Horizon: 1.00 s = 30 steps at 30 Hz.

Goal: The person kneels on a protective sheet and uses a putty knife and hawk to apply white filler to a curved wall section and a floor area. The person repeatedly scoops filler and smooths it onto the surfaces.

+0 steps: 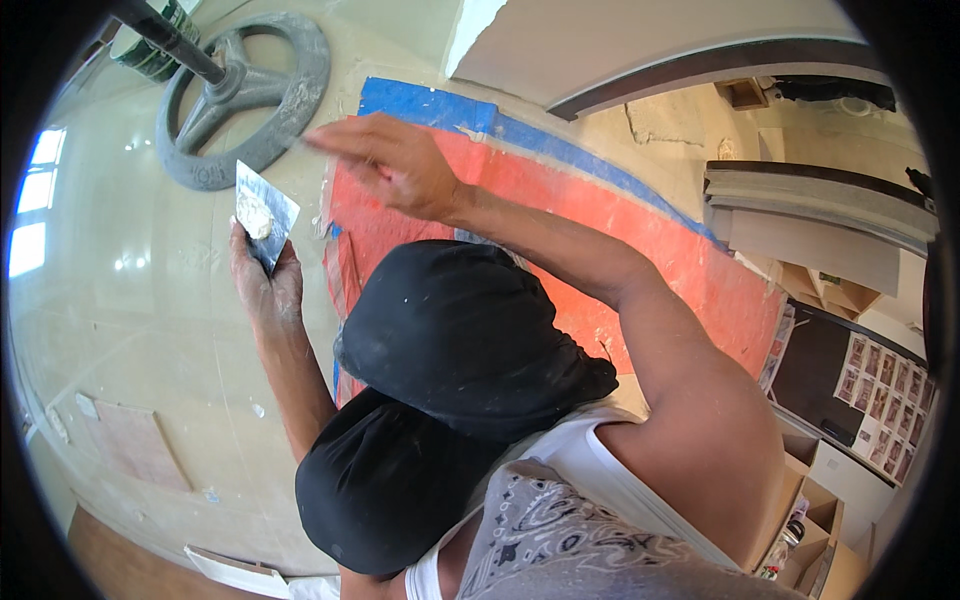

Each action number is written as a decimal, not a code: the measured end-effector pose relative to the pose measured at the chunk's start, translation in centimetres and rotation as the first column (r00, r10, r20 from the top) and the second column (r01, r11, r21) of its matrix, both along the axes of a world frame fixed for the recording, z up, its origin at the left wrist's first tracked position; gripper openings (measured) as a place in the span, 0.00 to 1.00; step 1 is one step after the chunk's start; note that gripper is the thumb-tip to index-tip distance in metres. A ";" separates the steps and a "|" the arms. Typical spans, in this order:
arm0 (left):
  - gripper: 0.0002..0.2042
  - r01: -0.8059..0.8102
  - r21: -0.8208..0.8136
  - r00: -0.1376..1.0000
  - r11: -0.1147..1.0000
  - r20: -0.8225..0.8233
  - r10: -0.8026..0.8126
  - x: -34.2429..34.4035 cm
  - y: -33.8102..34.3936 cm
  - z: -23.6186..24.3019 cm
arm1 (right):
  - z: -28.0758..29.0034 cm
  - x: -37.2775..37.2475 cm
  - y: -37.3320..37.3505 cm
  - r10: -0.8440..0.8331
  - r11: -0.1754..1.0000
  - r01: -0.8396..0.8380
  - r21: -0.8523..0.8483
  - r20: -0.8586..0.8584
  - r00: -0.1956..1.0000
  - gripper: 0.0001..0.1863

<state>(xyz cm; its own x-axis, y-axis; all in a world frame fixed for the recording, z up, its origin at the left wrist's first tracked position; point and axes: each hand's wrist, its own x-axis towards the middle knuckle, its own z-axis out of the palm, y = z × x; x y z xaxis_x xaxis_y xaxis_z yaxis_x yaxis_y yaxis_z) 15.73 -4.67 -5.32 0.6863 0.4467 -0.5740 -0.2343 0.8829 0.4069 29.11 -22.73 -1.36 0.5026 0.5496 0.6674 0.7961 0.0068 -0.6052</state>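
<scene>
Right arm (645, 310): bent, forearm reaching left over our red sheet (620, 285). Right hand (400, 168): blurred, fingers extended, apart from the scraper (276, 216). Left forearm (297, 375): raised. Left hand (268, 285): gripping the scraper near the grey round base (308, 70); we note white paste (255, 216) on its blade.

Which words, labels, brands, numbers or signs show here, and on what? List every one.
Grey three-spoked metallic ring: raised characters on its rim, not copied here.
White rectangular sheet with small brown pictures: any print too small to read.
Dark green round bucket: pale marks, too blurred to read.
Small colourful containers, lower right: unreadable.
</scene>
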 end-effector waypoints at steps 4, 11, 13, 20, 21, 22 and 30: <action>0.11 0.073 0.029 0.965 0.997 0.249 -0.078 0.6 -0.7 0.3 | 2.6 -0.6 0.8 0.154 0.956 -0.112 -0.271 0.140 0.978 0.27; 0.15 -0.021 0.236 1.000 0.972 0.021 0.017 -0.8 -0.6 5.0 | -12.9 4.5 -7.0 -0.609 0.793 0.484 -0.370 -0.516 0.603 0.15; 0.14 -0.039 0.218 0.999 0.975 -0.013 0.043 -1.1 -0.3 4.7 | -16.8 7.6 -11.2 -0.724 0.503 0.807 -0.310 -0.660 0.198 0.15; 0.13 -0.039 0.125 0.999 0.991 -0.030 0.043 -1.7 0.0 2.9 | -18.4 14.8 -16.5 -0.859 -0.059 0.908 -0.415 -0.442 -0.258 0.14; 0.13 -0.033 0.111 0.999 0.993 -0.026 0.036 -1.7 0.0 2.9 | -18.2 15.4 -16.4 -0.853 -0.054 0.899 -0.434 -0.448 -0.268 0.13; 0.14 -0.028 0.121 0.999 0.992 -0.023 0.031 -1.6 -0.1 3.0 | -18.3 15.8 -15.9 -0.875 -0.033 0.909 -0.415 -0.428 -0.227 0.13; 0.14 0.015 0.072 0.991 0.997 0.131 -0.024 -1.9 -0.9 4.4 | -18.7 10.2 -6.9 -0.873 0.366 0.885 -0.286 -0.436 0.220 0.12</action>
<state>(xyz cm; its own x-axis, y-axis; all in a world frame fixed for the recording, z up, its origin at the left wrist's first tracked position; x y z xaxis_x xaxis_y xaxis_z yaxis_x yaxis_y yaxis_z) 13.86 -5.59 -0.89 0.7627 0.4689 -0.4455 -0.2732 0.8579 0.4352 39.31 -29.65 -20.09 0.8704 -0.4530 0.1929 -0.0668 -0.4968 -0.8653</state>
